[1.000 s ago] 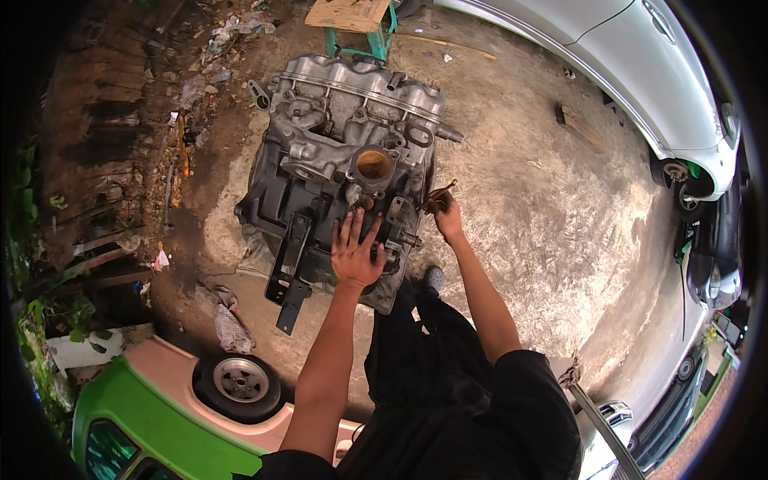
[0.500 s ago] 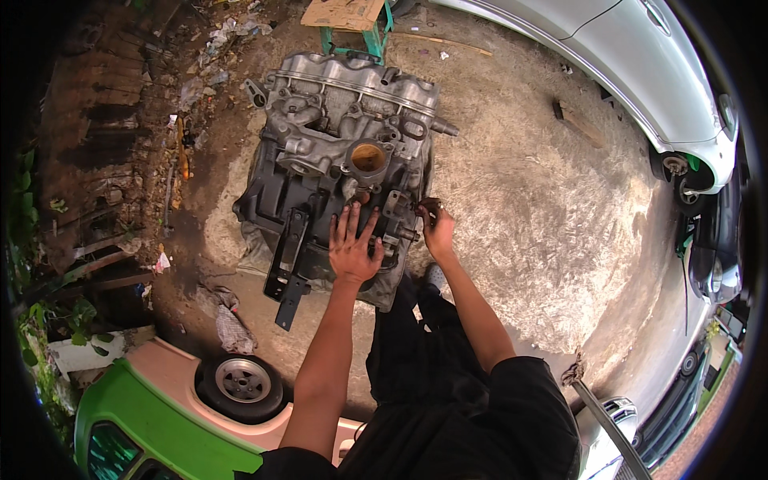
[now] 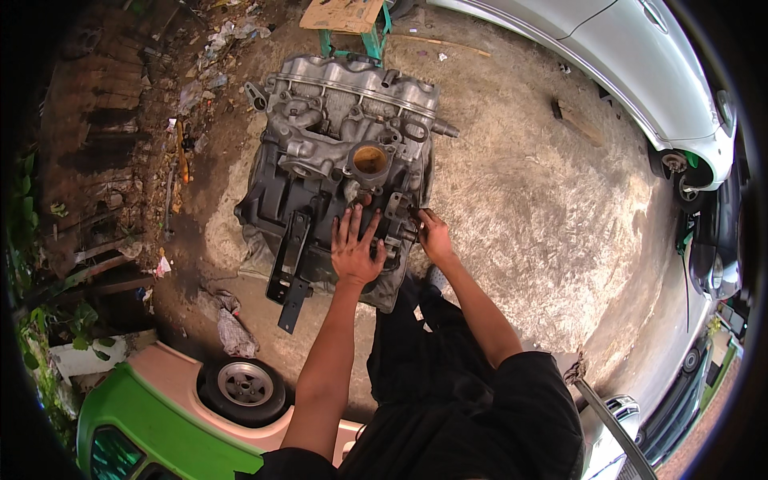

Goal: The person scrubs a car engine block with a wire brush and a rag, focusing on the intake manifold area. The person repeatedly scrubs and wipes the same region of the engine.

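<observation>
Risk: left hand flat, open on engine, right hand pinching something small, can't tell what; slip means skinned knuckles.

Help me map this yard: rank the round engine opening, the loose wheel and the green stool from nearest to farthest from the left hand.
1. Round engine opening, just beyond the left hand.
2. Loose wheel, below left, beside the green car.
3. Green stool, top, behind the engine.
</observation>
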Available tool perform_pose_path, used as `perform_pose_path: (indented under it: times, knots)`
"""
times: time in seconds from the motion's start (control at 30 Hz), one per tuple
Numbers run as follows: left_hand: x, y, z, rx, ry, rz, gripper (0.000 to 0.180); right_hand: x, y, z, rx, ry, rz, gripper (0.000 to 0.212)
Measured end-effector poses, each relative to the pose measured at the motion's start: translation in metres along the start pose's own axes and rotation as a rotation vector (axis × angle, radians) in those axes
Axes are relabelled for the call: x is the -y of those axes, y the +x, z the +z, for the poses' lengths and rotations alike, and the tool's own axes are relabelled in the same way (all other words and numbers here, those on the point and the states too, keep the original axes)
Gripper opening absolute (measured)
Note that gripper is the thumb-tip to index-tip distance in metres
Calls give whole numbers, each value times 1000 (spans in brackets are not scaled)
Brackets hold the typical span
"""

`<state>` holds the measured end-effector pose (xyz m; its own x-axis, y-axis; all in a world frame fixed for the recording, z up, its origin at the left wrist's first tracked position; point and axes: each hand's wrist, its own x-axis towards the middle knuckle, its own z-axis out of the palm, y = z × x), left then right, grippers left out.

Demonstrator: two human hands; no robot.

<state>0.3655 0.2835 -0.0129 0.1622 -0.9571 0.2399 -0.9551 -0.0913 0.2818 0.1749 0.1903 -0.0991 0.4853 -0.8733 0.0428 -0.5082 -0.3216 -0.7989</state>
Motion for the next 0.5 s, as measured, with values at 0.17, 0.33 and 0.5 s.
perform_pose_path:
  times: [0.17, 0.33, 0.5]
  knots:
    - [0, 0, 1, -19, -9, 4, 48, 3, 15, 1, 52, 130, 256, 37]
    - [-1, 0, -1, -15, 1, 7, 48, 5, 10, 6, 18, -11, -53, 31]
    - [-1, 2, 0, -34, -6, 16, 48, -8, 30, 1, 27, 241, 98, 31]
